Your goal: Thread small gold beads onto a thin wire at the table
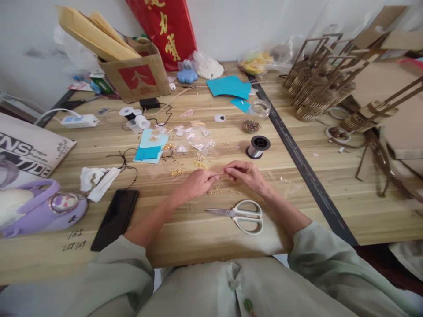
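Note:
Over the middle of the table, my left hand (198, 182) and my right hand (246, 173) face each other with pinched fingertips almost meeting. Whatever they pinch is too fine to make out. Just below the fingers is a short strand of gold beads (228, 192); whether it joins the hands I cannot tell. Scissors (248, 216) with white handles lie nearer me, blades pointing left. Loose gold beads (177, 172) are heaped beyond my left hand. A spool of silvery wire (257, 147) stands beyond my right hand.
Small bags of beads (198, 134), blue sheets (148, 152) and a glass jar (259, 110) sit farther back. To the left are a black phone (115, 218) and a purple bottle (49, 207). Bamboo baskets (310, 97) stand at the right, past a dark strip (297, 154).

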{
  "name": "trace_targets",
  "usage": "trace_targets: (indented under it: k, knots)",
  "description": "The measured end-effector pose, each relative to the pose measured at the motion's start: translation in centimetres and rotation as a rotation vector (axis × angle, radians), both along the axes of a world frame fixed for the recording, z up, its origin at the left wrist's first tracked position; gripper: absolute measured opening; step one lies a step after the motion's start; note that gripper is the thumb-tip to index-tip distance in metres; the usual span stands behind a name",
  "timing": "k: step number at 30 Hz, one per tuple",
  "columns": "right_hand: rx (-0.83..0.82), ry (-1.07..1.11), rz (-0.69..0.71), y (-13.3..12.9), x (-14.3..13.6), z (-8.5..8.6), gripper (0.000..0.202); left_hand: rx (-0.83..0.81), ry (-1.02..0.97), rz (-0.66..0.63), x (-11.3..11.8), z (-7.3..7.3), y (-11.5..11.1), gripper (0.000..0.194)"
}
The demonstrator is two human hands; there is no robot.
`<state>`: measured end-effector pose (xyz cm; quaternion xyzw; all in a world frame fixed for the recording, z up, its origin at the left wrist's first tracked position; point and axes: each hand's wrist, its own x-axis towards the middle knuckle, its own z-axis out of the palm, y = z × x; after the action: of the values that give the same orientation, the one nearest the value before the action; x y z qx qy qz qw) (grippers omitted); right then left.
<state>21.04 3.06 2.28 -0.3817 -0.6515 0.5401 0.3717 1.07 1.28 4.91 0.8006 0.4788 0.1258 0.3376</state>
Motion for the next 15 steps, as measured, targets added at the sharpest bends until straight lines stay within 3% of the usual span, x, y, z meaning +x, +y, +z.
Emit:
trace_targets:
  k: [4, 10, 13, 15]
  knots:
    - [-0.131, 0.18, -0.095, -0.3, -0.9, -0.6, 0.024, -0.001, -0.034, -0.015, 0.1, -0.6, 0.0, 0.036]
    - [-0.437, 0.452, -0.092, -0.6, -1.7, -0.7, 0.026, 0.004, -0.037, -0.062, -0.1, -1.1, -0.4, 0.037]
    - [-0.396, 0.471, -0.103, -0.3, -1.0, 0.0, 0.027, 0.037, -0.049, -0.027, -0.4, -1.2, -0.6, 0.026]
    - [-0.227, 0.412, -0.173, -0.1, -0.3, 0.5, 0.025, 0.054, -0.053, 0.048, -0.7, -1.4, -0.7, 0.019]
